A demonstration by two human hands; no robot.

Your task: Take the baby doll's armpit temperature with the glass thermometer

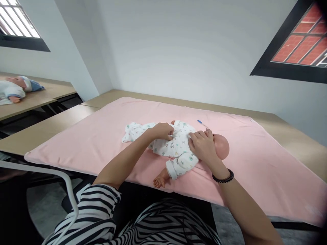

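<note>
A baby doll (221, 146) lies on its back on a pink blanket (102, 136), its head to the right. It wears a white shirt (182, 131) with small green and dark prints, and white printed trousers (134, 131). My left hand (163, 131) is closed with curled fingers at the shirt's front, pinching the cloth. My right hand (203, 144), a dark beaded bracelet on its wrist, bends over the shirt's collar and covers the doll's neck and part of its face; its fingertips are on the collar. The doll's near arm stretches toward me.
A slim stick with a blue end (200, 121) lies behind the doll on the blanket. The blanket covers most of a wooden table (265, 119) against the wall. Another doll (15, 88) lies on a table at the far left. A white curved tube (67, 180) is at lower left.
</note>
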